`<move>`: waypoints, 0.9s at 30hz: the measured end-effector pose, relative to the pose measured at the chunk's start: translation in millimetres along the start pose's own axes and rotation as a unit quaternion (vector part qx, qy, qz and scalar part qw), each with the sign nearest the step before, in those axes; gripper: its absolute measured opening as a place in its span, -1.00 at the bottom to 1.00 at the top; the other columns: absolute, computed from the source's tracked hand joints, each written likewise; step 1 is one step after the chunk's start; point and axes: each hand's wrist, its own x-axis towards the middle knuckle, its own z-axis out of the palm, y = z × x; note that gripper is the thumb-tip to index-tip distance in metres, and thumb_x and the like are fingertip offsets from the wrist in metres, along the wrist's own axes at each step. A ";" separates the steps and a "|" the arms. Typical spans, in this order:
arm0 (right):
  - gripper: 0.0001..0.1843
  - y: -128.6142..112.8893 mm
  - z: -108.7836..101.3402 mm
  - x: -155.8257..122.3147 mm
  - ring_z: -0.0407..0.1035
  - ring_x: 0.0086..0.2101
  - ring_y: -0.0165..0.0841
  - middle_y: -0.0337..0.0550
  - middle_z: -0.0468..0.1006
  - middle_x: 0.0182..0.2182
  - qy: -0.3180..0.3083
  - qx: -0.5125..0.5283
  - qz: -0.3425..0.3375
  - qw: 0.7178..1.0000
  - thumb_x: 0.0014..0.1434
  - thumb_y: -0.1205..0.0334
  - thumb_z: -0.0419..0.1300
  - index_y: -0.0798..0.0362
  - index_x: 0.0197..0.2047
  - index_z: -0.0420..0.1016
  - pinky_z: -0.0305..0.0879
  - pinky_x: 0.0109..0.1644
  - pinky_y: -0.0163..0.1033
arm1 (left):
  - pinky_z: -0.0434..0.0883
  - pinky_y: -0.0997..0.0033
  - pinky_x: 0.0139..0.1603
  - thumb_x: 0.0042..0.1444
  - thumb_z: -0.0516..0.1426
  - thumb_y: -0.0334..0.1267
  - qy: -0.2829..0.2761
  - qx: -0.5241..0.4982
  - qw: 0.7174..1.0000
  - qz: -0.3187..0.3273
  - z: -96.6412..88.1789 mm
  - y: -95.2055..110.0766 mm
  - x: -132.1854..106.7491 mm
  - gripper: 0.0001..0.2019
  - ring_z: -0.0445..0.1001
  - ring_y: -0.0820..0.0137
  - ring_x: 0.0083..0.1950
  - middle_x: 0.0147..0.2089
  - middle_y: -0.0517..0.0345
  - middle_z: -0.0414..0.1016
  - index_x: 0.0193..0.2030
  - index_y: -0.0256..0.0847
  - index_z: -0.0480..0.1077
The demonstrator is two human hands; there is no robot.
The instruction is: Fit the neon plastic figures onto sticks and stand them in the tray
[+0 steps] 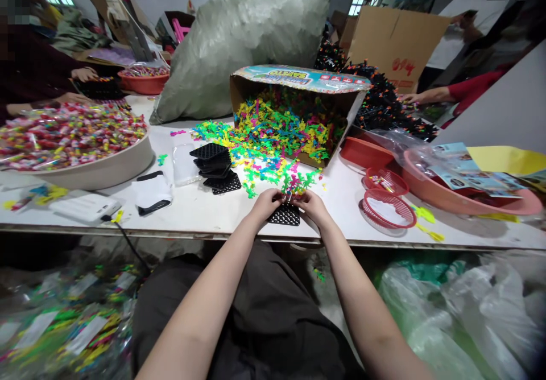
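Both my hands meet at a black perforated tray [284, 216] near the table's front edge. My left hand [268, 203] is closed, its fingertips pinched at the tray's far side. My right hand [312, 203] pinches close beside it, thumb and fingers together. Small pink and green plastic figures [295, 183] rise upright between and behind the fingertips; their lower ends are hidden. Beyond lies a spread of loose colourful figures [267, 158], spilling from a tipped cardboard box [298, 81]. A stack of similar black trays [212, 164] stands left of my hands.
A wide basin [106, 170] of wrapped candies stands left, near a white box-shaped device [85, 206] with a black cable. Red baskets [390, 215] and a pink basin [482, 198] are at right. Behind rests a large stuffed sack [239, 38]. Other people's hands work at both sides.
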 end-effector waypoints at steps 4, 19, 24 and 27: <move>-0.69 2.0 -0.8 -1.9 0.25 -0.49 -0.41 -0.27 0.40 -0.53 -0.002 0.008 0.001 1.000 -0.22 0.10 0.26 0.06 -0.43 0.29 0.17 -0.37 -0.28 | 0.31 0.41 -0.21 -0.06 0.10 -0.41 -0.003 0.013 1.000 0.009 1.1 -2.0 0.9 -0.94 0.37 0.39 -0.28 -0.36 0.15 0.39 -0.38 -0.26 0.36; -0.72 4.8 -1.3 -3.5 0.18 -0.52 -0.43 -0.32 0.30 -0.58 0.030 -0.096 -0.053 0.994 -0.17 0.07 0.23 0.05 -0.47 0.26 0.10 -0.43 -0.33 | 0.31 0.44 -0.25 -0.01 0.08 -0.35 -0.008 0.002 1.000 0.022 3.3 -3.4 -0.5 -0.93 0.37 0.41 -0.29 -0.35 0.15 0.38 -0.35 -0.27 0.32; -0.71 4.0 1.1 -4.0 0.29 -0.43 -0.37 -0.22 0.42 -0.46 -0.015 -0.004 -0.046 0.999 -0.16 0.09 0.22 0.06 -0.37 0.32 0.20 -0.33 -0.29 | 0.31 0.43 -0.27 -0.04 0.12 -0.30 -0.023 -0.001 1.000 0.018 3.4 -4.6 -0.2 -0.87 0.37 0.39 -0.30 -0.35 0.13 0.40 -0.32 -0.28 0.33; -0.69 1.9 1.7 -4.3 0.30 -0.42 -0.35 -0.18 0.45 -0.44 -0.011 -0.027 -0.040 0.999 -0.18 0.09 0.23 0.07 -0.35 0.36 0.21 -0.31 -0.26 | 0.31 0.42 -0.24 -0.07 0.15 -0.30 -0.028 -0.004 0.999 0.026 4.0 -5.9 1.0 -0.79 0.37 0.38 -0.27 -0.31 0.11 0.39 -0.25 -0.29 0.33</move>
